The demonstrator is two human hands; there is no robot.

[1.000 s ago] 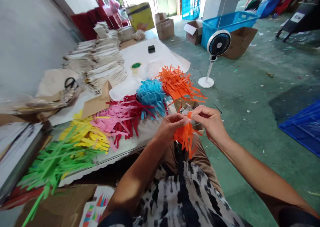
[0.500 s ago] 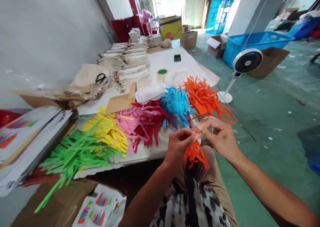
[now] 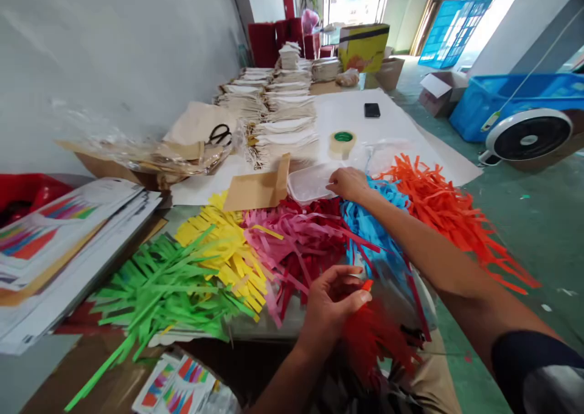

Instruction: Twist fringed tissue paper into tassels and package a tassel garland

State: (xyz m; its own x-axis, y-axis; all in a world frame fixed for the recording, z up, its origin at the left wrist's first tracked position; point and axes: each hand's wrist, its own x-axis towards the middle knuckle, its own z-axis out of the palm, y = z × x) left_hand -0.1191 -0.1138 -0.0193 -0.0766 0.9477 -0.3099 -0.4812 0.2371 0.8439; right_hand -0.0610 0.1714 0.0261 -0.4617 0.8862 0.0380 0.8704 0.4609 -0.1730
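Note:
My left hand [image 3: 325,310], low in front of the table, pinches the rolled top of an orange paper tassel [image 3: 375,335] between thumb and fingers. Its fringe hangs below, smeared by motion. Farther forward, my right hand [image 3: 350,184] reaches over the blue fringe [image 3: 376,243] to a shallow translucent plastic tray [image 3: 308,185]. Its fingers are curled together at the tray's right end; whatever they grip is too small to make out. Nearby lie orange [image 3: 442,210], dark red and pink [image 3: 278,237], yellow [image 3: 239,268] and green [image 3: 155,286] fringes.
Behind the tray are a tape roll [image 3: 342,144], a phone [image 3: 371,110] and stacks of pale bags [image 3: 289,112]. Scissors [image 3: 219,135] rest on wrapping at left. Printed sheets [image 3: 68,231] lie far left. A fan [image 3: 529,137] stands beside a blue crate [image 3: 493,97] at right.
My right hand has left the tassel's top and moved forward to the plastic tray. The tassel stays in my left hand. The view has swung left.

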